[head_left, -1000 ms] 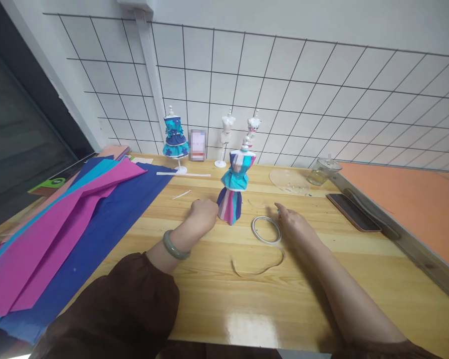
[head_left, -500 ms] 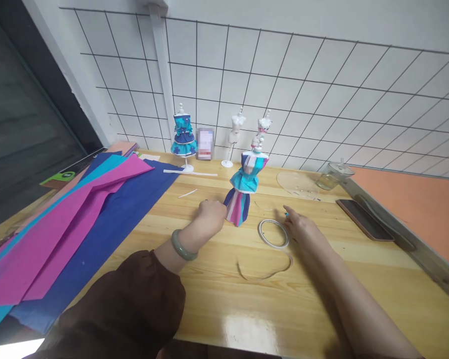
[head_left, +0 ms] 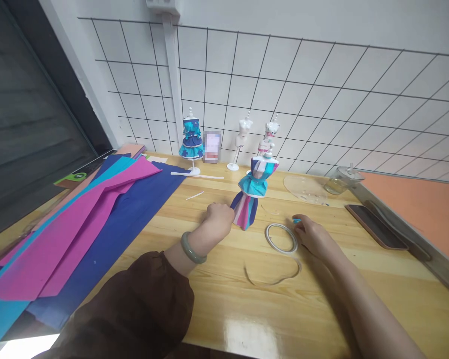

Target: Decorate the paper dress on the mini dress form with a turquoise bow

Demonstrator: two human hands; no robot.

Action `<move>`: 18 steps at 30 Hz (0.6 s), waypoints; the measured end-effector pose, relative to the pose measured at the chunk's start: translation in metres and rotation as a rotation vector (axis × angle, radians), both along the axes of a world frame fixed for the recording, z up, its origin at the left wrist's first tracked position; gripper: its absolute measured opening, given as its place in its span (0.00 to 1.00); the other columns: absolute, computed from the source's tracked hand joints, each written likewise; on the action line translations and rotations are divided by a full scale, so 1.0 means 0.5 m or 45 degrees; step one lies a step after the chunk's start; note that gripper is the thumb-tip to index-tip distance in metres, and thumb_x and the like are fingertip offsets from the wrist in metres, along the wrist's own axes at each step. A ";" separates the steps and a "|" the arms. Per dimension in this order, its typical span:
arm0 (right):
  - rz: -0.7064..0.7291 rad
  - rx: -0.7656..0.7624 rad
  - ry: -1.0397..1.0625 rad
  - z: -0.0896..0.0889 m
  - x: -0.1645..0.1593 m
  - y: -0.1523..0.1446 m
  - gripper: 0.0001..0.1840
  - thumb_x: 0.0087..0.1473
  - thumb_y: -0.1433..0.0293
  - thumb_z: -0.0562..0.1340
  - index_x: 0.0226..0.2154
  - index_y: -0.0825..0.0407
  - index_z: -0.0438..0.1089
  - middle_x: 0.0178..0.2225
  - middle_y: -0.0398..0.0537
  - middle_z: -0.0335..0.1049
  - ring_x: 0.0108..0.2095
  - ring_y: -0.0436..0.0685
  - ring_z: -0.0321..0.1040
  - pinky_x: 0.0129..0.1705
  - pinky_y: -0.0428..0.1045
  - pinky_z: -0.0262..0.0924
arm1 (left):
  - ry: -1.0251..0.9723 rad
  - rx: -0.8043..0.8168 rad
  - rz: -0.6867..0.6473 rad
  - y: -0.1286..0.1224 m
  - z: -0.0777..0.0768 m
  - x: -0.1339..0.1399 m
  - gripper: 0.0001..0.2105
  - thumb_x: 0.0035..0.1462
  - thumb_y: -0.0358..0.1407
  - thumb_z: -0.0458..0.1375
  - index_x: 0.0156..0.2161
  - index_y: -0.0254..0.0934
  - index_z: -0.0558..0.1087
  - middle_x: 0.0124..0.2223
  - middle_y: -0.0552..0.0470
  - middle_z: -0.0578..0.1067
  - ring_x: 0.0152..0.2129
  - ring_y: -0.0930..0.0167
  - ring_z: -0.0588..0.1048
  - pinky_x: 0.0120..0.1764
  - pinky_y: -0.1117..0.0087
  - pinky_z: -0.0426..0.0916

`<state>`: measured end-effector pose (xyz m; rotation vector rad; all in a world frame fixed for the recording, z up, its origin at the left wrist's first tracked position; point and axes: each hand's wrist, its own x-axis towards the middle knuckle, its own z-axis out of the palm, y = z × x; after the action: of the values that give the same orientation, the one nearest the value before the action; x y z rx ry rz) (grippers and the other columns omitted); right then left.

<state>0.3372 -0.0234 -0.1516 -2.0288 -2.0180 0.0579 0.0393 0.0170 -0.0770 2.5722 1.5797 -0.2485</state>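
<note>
My left hand (head_left: 220,219), fingers curled closed, is at the lower left edge of a small dress form (head_left: 253,184). It grips the flared striped skirt there; the fingertips are hidden. The form wears a striped bodice, a turquoise peplum and a skirt in pink, purple and blue. To the right, my right hand (head_left: 314,238) pinches a tiny blue piece (head_left: 297,220) just above the tabletop. Beside that hand lies a roll of white tape (head_left: 281,238). A thin curled strip (head_left: 273,283) rests nearer to me.
Dress forms stand at the back, one in a blue dress (head_left: 191,139), another bare white (head_left: 243,132). A blurred-screen phone (head_left: 211,147) leans there. Pink fabric (head_left: 78,224) and blue fabric (head_left: 134,214) cover the left. A dark phone (head_left: 376,227) and glass jar (head_left: 338,182) lie right.
The view has shifted, so everything sits farther right in it. My right fingers have drawn together, and the blue piece shows more at their tips. My left hand stays at the skirt.
</note>
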 end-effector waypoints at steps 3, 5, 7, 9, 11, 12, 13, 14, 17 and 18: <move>-0.068 0.007 0.000 0.009 0.008 -0.005 0.16 0.54 0.71 0.51 0.45 0.53 0.63 0.33 0.52 0.75 0.32 0.58 0.71 0.33 0.49 0.60 | -0.001 0.009 0.009 0.000 -0.003 0.001 0.12 0.53 0.23 0.52 0.39 0.30 0.76 0.39 0.35 0.77 0.39 0.58 0.76 0.37 0.62 0.70; -0.071 0.000 0.008 0.010 0.007 -0.006 0.15 0.54 0.69 0.52 0.45 0.52 0.62 0.35 0.51 0.75 0.34 0.57 0.71 0.34 0.49 0.60 | -0.001 0.016 0.007 0.000 -0.005 0.002 0.12 0.53 0.23 0.52 0.39 0.30 0.76 0.39 0.35 0.77 0.39 0.58 0.76 0.37 0.62 0.70; -0.040 -0.016 0.015 0.007 -0.001 -0.006 0.16 0.54 0.69 0.53 0.46 0.52 0.62 0.35 0.50 0.75 0.35 0.57 0.71 0.35 0.48 0.60 | 0.003 0.025 0.007 -0.001 -0.009 0.003 0.13 0.53 0.22 0.51 0.39 0.29 0.76 0.39 0.35 0.77 0.39 0.57 0.76 0.37 0.62 0.70; -0.024 -0.019 0.003 0.003 -0.013 -0.004 0.16 0.54 0.71 0.53 0.46 0.54 0.62 0.34 0.51 0.75 0.35 0.57 0.70 0.35 0.48 0.59 | 0.014 0.032 0.009 -0.003 -0.012 0.005 0.13 0.53 0.21 0.50 0.39 0.29 0.76 0.39 0.34 0.77 0.39 0.58 0.76 0.37 0.62 0.69; -0.019 -0.010 -0.021 0.000 -0.025 -0.005 0.16 0.54 0.72 0.52 0.45 0.56 0.63 0.33 0.55 0.74 0.35 0.59 0.70 0.35 0.49 0.58 | 0.027 0.039 0.011 -0.005 -0.016 0.005 0.14 0.52 0.21 0.50 0.40 0.28 0.76 0.39 0.34 0.76 0.39 0.58 0.76 0.37 0.62 0.69; -0.015 -0.008 -0.032 -0.001 -0.029 -0.005 0.15 0.54 0.72 0.52 0.45 0.57 0.64 0.33 0.56 0.73 0.35 0.60 0.69 0.35 0.50 0.58 | 0.032 0.043 0.010 -0.006 -0.017 0.006 0.14 0.52 0.21 0.50 0.40 0.28 0.76 0.39 0.34 0.76 0.39 0.58 0.76 0.37 0.62 0.69; -0.011 -0.008 -0.040 -0.001 -0.033 -0.007 0.15 0.53 0.72 0.52 0.43 0.57 0.65 0.33 0.58 0.73 0.35 0.61 0.69 0.35 0.50 0.57 | 0.035 0.047 0.007 -0.007 -0.019 0.005 0.14 0.53 0.21 0.50 0.40 0.28 0.76 0.39 0.34 0.76 0.39 0.58 0.76 0.37 0.62 0.69; -0.007 -0.011 -0.045 -0.001 -0.035 -0.008 0.14 0.53 0.72 0.52 0.42 0.57 0.65 0.33 0.58 0.73 0.35 0.61 0.68 0.35 0.50 0.57 | 0.035 0.052 0.004 -0.007 -0.020 0.005 0.13 0.53 0.21 0.51 0.40 0.28 0.76 0.39 0.34 0.76 0.39 0.59 0.76 0.37 0.62 0.69; -0.015 -0.021 -0.042 0.001 -0.035 -0.012 0.11 0.53 0.72 0.52 0.38 0.56 0.65 0.31 0.56 0.72 0.33 0.59 0.68 0.33 0.49 0.57 | 0.029 0.063 -0.009 -0.008 -0.021 0.002 0.13 0.54 0.22 0.51 0.40 0.29 0.76 0.39 0.35 0.76 0.39 0.59 0.76 0.38 0.62 0.68; -0.023 -0.022 -0.038 0.001 -0.032 -0.013 0.10 0.53 0.73 0.52 0.37 0.55 0.65 0.30 0.55 0.72 0.32 0.58 0.68 0.32 0.48 0.57 | 0.025 0.063 -0.010 -0.007 -0.021 0.002 0.13 0.54 0.22 0.51 0.40 0.29 0.76 0.39 0.35 0.76 0.39 0.59 0.76 0.38 0.62 0.68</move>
<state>0.3210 -0.0297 -0.1511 -2.0704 -2.0233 0.0416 0.0400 0.0134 -0.0876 2.6215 1.6024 -0.2394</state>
